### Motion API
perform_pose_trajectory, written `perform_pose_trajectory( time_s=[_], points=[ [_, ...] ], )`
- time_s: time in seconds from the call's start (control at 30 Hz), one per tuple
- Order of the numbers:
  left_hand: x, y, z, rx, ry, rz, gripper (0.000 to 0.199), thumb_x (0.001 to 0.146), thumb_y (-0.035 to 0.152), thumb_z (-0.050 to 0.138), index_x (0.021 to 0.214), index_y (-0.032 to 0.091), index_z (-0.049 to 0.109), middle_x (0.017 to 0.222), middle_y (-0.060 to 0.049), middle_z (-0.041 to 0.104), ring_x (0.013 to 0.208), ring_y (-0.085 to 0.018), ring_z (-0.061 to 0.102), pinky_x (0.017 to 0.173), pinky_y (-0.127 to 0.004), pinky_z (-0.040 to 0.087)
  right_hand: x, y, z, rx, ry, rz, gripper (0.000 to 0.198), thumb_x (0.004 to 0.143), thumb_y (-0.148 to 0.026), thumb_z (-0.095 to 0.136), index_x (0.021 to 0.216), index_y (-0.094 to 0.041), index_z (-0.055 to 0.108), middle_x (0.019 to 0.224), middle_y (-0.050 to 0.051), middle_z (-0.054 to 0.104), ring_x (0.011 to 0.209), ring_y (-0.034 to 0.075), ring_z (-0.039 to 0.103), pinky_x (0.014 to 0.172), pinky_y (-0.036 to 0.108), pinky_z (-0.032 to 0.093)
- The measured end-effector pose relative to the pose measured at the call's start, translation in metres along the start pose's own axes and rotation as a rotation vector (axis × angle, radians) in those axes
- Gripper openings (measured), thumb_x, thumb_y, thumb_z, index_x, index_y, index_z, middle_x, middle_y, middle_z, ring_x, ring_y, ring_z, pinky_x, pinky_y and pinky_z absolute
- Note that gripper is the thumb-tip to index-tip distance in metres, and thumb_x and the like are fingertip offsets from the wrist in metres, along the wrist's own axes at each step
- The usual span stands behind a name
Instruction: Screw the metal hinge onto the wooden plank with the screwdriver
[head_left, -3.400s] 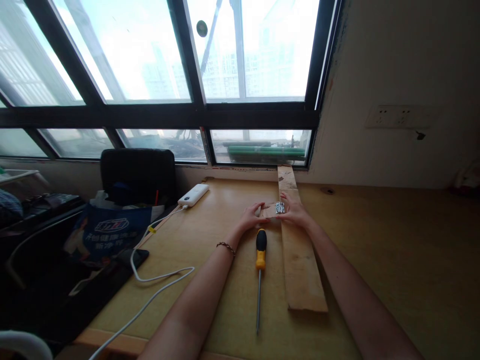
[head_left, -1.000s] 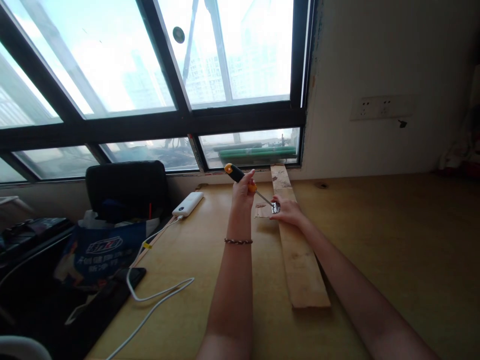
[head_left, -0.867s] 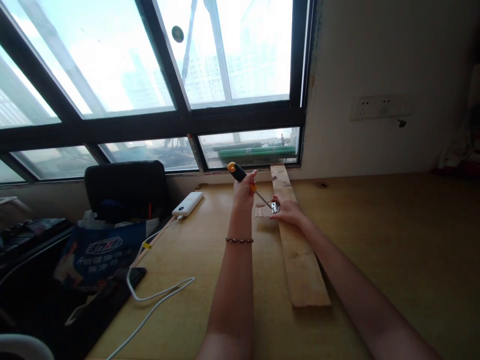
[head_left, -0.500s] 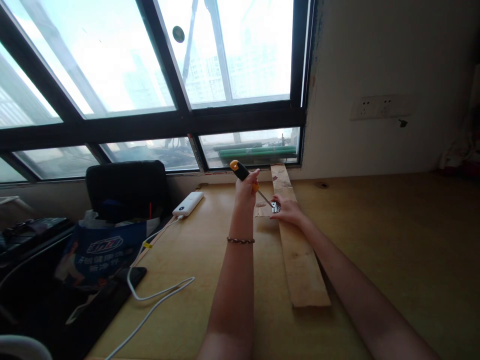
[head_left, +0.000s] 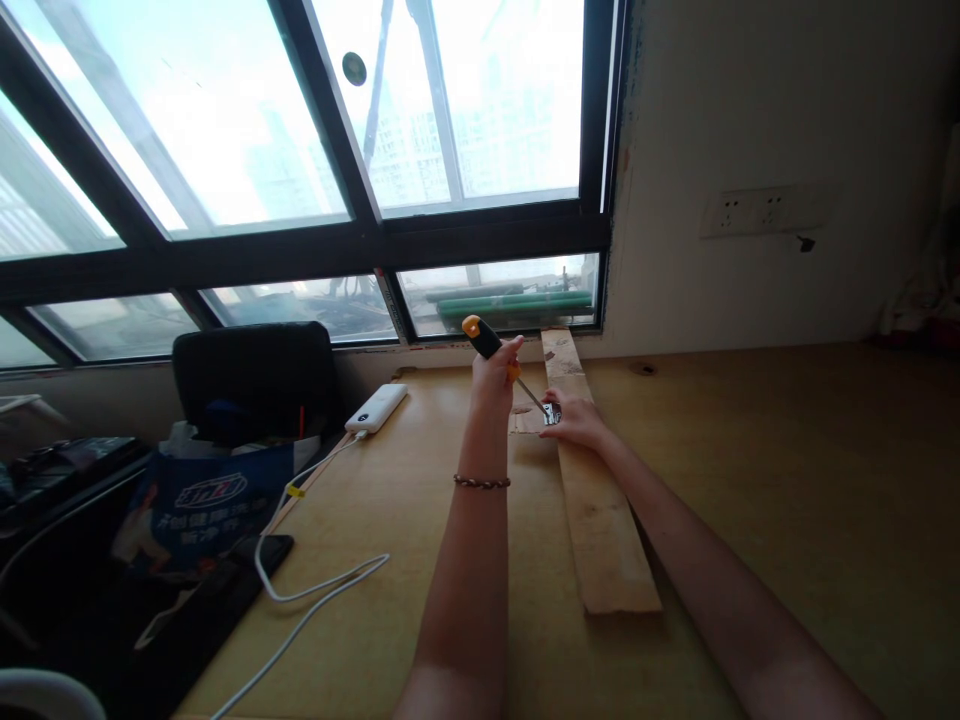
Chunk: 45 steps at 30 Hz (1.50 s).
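Observation:
My left hand [head_left: 496,378] is wrapped round the black and orange handle of a screwdriver [head_left: 484,338]. The screwdriver slants down to the right, its thin shaft reaching a small shiny metal piece [head_left: 551,413]. The fingers of my right hand [head_left: 576,420] grip that metal piece from the right, against a long wooden plank [head_left: 607,540]. Its exact kind is too small to make out. The plank lies lengthwise on the yellowish wooden table [head_left: 720,450]. A small flat piece of wood or card [head_left: 523,420] shows at the plank's left side.
A white power bank [head_left: 377,408] with a white cable [head_left: 322,592] lies on the table's left part. Beyond the left edge are a black chair [head_left: 255,370] and a blue bag [head_left: 210,510]. A window and a wall with sockets [head_left: 752,212] bound the far side.
The screwdriver handle and my left hand have shifted very slightly to the right. My right hand, the metal piece and the plank look unmoved.

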<state>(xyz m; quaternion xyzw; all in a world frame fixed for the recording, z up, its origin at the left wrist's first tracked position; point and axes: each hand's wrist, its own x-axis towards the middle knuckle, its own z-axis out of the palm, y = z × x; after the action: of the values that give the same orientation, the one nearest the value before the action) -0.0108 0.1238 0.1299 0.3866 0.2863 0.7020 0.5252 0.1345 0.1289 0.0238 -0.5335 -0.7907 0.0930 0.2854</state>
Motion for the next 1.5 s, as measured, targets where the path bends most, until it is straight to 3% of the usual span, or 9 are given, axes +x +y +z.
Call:
perform_pose_trajectory(
  time_s=[0.3, 0.53, 0.8, 1.2, 1.5],
  points=[
    [0.001, -0.005, 0.000, 0.003, -0.028, 0.016, 0.029, 0.057, 0.020, 0.071, 0.055, 0.016, 0.042, 0.048, 0.006, 0.039, 0.044, -0.004, 0.039, 0.045, -0.019, 0.030, 0.001, 0.000, 0.000, -0.015, 0.001, 0.000, 0.068, 0.054, -0.046, 0.075, 0.112, -0.025, 0.048, 0.107, 0.003, 0.064, 0.094, 0.023, 0.060, 0.076, 0.032, 0.045],
    [0.000, -0.006, 0.002, 0.122, 0.014, 0.069, 0.025, 0.056, 0.018, 0.070, 0.054, 0.016, 0.045, 0.047, 0.005, 0.041, 0.044, -0.004, 0.038, 0.046, -0.020, 0.029, 0.000, 0.001, 0.002, -0.009, 0.007, 0.000, 0.069, 0.054, -0.045, 0.076, 0.114, -0.025, 0.047, 0.107, 0.004, 0.064, 0.095, 0.023, 0.060, 0.078, 0.032, 0.045],
    [0.000, -0.016, 0.004, 0.159, -0.011, 0.031, 0.024, 0.055, 0.018, 0.071, 0.056, 0.015, 0.048, 0.049, 0.004, 0.044, 0.046, -0.005, 0.040, 0.047, -0.020, 0.030, 0.001, 0.003, 0.003, 0.008, 0.025, -0.016, 0.068, 0.054, -0.046, 0.075, 0.112, -0.024, 0.048, 0.107, 0.003, 0.064, 0.094, 0.024, 0.060, 0.079, 0.033, 0.045],
    [0.001, 0.011, -0.005, 0.023, 0.013, 0.111, 0.027, 0.056, 0.017, 0.070, 0.054, 0.016, 0.043, 0.048, 0.006, 0.039, 0.045, -0.005, 0.039, 0.045, -0.019, 0.029, 0.001, 0.003, 0.002, 0.010, 0.007, -0.002, 0.067, 0.053, -0.046, 0.075, 0.111, -0.024, 0.049, 0.108, 0.004, 0.064, 0.095, 0.023, 0.060, 0.076, 0.032, 0.046],
    [0.000, 0.003, 0.002, 0.028, -0.017, 0.053, 0.030, 0.054, 0.018, 0.070, 0.052, 0.016, 0.040, 0.046, 0.007, 0.037, 0.044, -0.004, 0.037, 0.044, -0.019, 0.028, 0.001, 0.003, 0.002, 0.031, 0.011, -0.004, 0.066, 0.053, -0.046, 0.075, 0.110, -0.023, 0.049, 0.107, 0.003, 0.065, 0.096, 0.024, 0.060, 0.076, 0.032, 0.045]
  ],
)
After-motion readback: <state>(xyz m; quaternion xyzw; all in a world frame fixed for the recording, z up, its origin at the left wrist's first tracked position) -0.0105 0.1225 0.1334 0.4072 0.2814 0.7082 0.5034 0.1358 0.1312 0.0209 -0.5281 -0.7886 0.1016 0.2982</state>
